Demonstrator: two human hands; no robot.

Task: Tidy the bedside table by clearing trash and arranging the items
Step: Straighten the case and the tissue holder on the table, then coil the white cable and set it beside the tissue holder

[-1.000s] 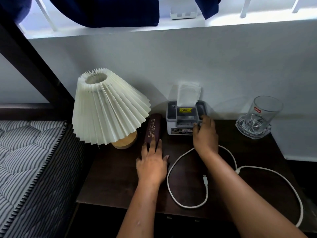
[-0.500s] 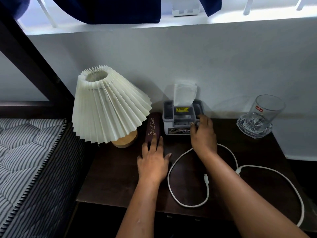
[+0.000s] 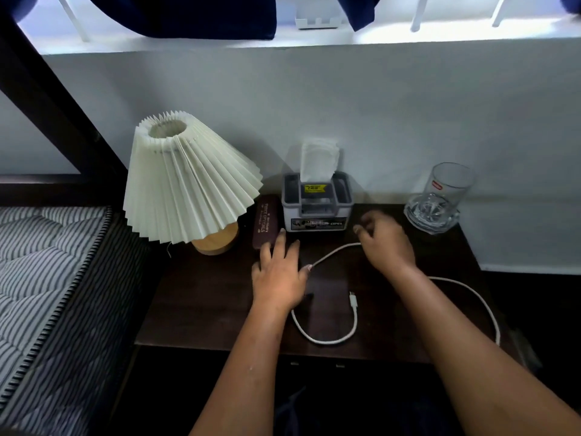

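Two bare forearms, no sleeves, watch or rings; hands (image 3: 278, 275) with short, pale nails.

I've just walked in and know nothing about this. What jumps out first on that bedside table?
A pleated cream lamp stands at the table's back left, by the striped mattress. A white cable loops across the dark tabletop between the left hand and right hand. A tissue box sits against the wall, with a glass mug at the right corner.

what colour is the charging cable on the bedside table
White; the cable shows clearly against the dark table in the head view.
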